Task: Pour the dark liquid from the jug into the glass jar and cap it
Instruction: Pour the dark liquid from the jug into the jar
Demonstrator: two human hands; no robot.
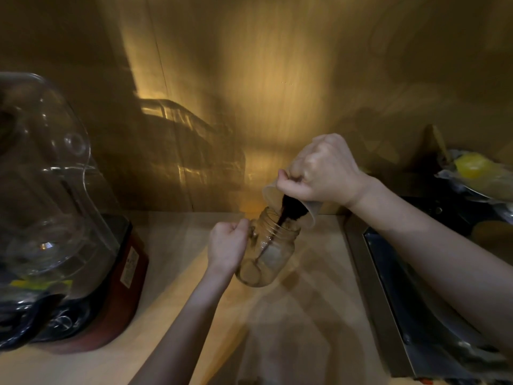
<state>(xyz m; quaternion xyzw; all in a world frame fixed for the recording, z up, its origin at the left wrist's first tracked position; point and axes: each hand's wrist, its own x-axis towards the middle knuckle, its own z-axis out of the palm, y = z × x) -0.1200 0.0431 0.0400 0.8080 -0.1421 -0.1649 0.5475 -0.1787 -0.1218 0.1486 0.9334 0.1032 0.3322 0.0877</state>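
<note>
Jar (268, 251): clear glass, ribbed thread neck, rigid, breakable, likely slick. It sits tilted on the pale wood counter (172, 262), centre frame, nearly empty. Left hand (228, 245) is wrapped shut around its side, a sensible hold point. Jug (288, 201): thin translucent plastic, light, probably flexes. Right hand (322, 173) is clenched on it, tipped over the mouth; a thin dark stream (280, 219) enters. No cap visible.

place: kitchen | evidence: blender (55, 204) on wooden counter (305, 315); steel sink (416, 315) beside it
</note>
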